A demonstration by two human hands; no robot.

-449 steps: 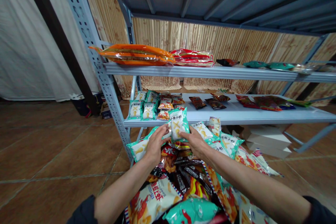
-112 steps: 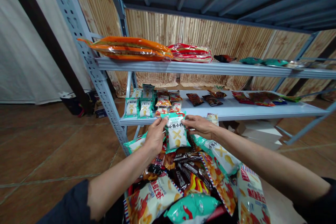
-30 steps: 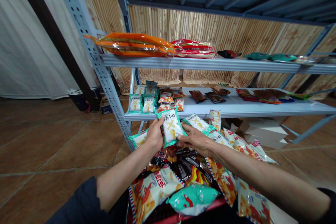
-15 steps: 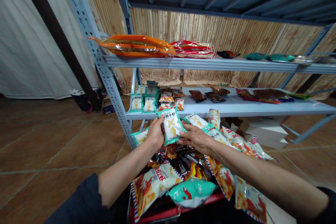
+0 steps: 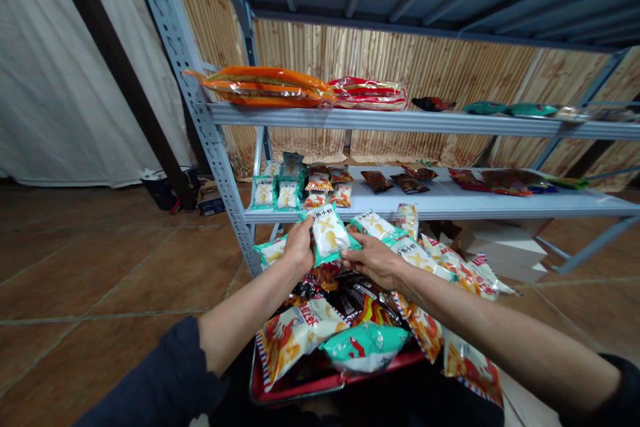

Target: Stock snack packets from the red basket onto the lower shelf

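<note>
Between my hands is a white and teal snack bag, tilted, its printed front facing me. My left hand grips its left edge, thumb on the front. At its lower right corner, my right hand pinches the bag with thumb and fingers. Below lies a red basket heaped with snack bags. Among them are a cream and orange bag, a teal bag and dark bags. Another white and teal bag rests beyond my right hand.
A blue-grey metal rack stands ahead; its lower shelf holds small teal bags, orange-white bags and brown packets. Large orange packages lie on the shelf above. White boxes sit under the rack. A perforated post rises at left.
The held bag has tilted a little and shifted slightly up and right, with both hands still on it. The view has moved slightly.
</note>
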